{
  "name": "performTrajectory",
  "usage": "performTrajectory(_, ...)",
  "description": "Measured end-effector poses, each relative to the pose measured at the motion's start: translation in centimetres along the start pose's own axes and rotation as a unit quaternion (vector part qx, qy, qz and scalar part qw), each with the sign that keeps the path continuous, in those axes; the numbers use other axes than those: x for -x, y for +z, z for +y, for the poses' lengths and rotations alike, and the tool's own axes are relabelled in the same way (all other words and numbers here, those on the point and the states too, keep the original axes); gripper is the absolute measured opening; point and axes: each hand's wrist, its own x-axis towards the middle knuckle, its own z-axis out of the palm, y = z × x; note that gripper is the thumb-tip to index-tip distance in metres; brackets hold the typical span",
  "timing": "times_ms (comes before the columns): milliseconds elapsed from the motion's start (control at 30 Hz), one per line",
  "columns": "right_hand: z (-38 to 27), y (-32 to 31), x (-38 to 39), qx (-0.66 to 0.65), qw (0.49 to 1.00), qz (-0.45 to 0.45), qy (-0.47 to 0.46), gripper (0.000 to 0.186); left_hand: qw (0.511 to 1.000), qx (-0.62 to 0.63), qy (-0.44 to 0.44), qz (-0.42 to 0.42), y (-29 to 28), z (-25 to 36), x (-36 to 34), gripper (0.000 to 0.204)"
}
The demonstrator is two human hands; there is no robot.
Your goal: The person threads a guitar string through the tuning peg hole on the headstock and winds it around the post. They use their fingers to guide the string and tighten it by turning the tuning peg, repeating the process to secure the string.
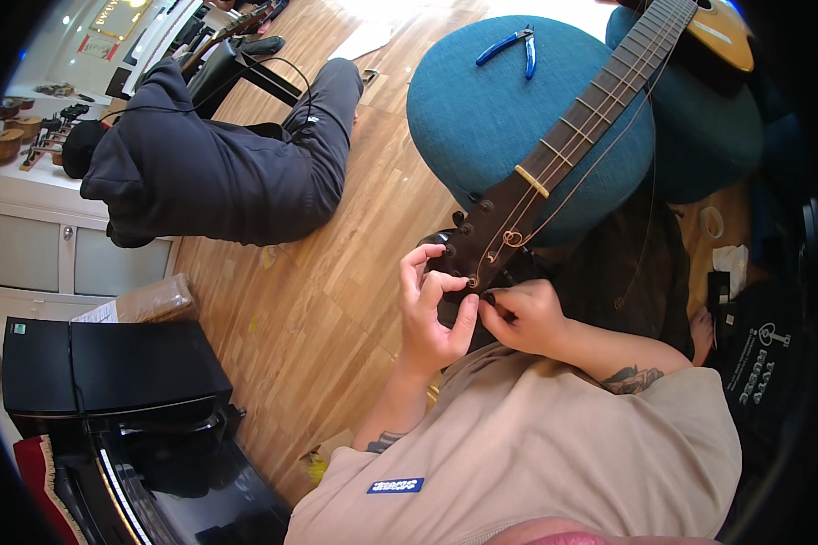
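A guitar's dark headstock (493, 222) points toward me, its neck (600, 104) running to the upper right. My left hand (434, 313) is at the headstock's end, thumb and forefinger closing on a copper-coloured guitar string (473, 280) at a tuning post; its other fingers rest by the headstock's edge. My right hand (529, 316) is closed around a dark tuning peg (489, 298) on the near side. Another string lies coiled (513, 239) on the headstock. Loose strings run beside the neck past the pale nut (532, 181).
A round blue stool (454, 118) supports the neck, with blue-handled cutters (509, 50) on it. A second stool (713, 145) stands beneath the guitar's body (723, 32). Another person (218, 173) bends over at left. A black piano (154, 454) stands lower left on the wooden floor (282, 345).
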Motion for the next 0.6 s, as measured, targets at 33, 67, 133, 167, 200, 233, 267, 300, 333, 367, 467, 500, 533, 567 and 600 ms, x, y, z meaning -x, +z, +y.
performTrajectory(33, -0.1, -0.1, 0.2, -0.172, 0.976, -0.048, 0.124, 0.02, 1.0, 0.007, -0.002, 0.005, 0.0, 0.0, 0.1, 0.022)
performTrajectory(67, -0.1, -0.5, 0.2, -0.334, 0.907, -0.093, 0.24, 0.021, 1.0, 0.01, -0.001, 0.005, 0.1, -0.1, 0.0, 0.022)
performTrajectory(133, 0.2, -1.0, 0.2, -0.542, 0.734, -0.137, 0.385, 0.023, 1.0, 0.015, 0.0, 0.006, 0.2, -0.1, 0.0, 0.022)
performTrajectory(167, 0.5, -1.3, -0.1, -0.601, 0.664, -0.142, 0.42, 0.024, 1.0, 0.01, 0.001, 0.004, 0.2, 0.0, 0.0, 0.022)
performTrajectory(200, 0.7, -1.4, -0.3, -0.654, 0.589, -0.145, 0.452, 0.026, 1.0, 0.005, 0.002, 0.002, 0.1, 0.1, -0.1, 0.022)
performTrajectory(233, 0.7, -0.8, 0.0, -0.657, 0.576, -0.112, 0.473, 0.023, 1.0, 0.001, 0.003, 0.001, 0.1, 0.2, -0.1, 0.022)
performTrajectory(267, 0.6, -0.8, -0.1, -0.597, 0.654, -0.115, 0.45, 0.023, 1.0, 0.003, 0.002, 0.0, 0.0, 0.2, -0.1, 0.022)
performTrajectory(300, 0.6, -0.8, -0.2, -0.531, 0.726, -0.117, 0.422, 0.022, 1.0, 0.007, 0.0, 0.0, 0.0, 0.2, -0.1, 0.022)
performTrajectory(333, 0.6, -0.8, -0.3, -0.459, 0.79, -0.117, 0.39, 0.023, 1.0, 0.01, -0.001, -0.001, 0.0, 0.1, -0.1, 0.022)
performTrajectory(367, 0.5, -0.7, -0.2, -0.362, 0.872, -0.09, 0.318, 0.02, 1.0, 0.006, -0.003, 0.0, 0.1, 0.1, 0.0, 0.022)
performTrajectory(467, -0.1, -0.2, 0.0, -0.034, 0.997, 0.005, 0.064, 0.017, 1.0, 0.0, -0.004, 0.001, 0.1, -0.1, 0.0, 0.021)
performTrajectory(500, 0.0, 0.2, 0.3, -0.005, 0.999, 0.052, -0.002, 0.015, 1.0, 0.002, -0.003, 0.001, 0.1, -0.1, 0.0, 0.021)
performTrajectory(533, 0.1, 0.2, 0.1, 0.026, 0.997, 0.057, -0.043, 0.016, 1.0, 0.004, -0.002, 0.001, 0.1, -0.1, 0.0, 0.021)
performTrajectory(567, 0.3, 0.1, 0.1, 0.057, 0.993, 0.061, -0.084, 0.018, 1.0, 0.003, -0.001, 0.0, 0.0, -0.1, 0.0, 0.021)
performTrajectory(600, 0.4, 0.1, 0.0, 0.086, 0.986, 0.065, -0.124, 0.019, 1.0, 0.001, -0.001, -0.001, 0.0, 0.0, 0.0, 0.021)
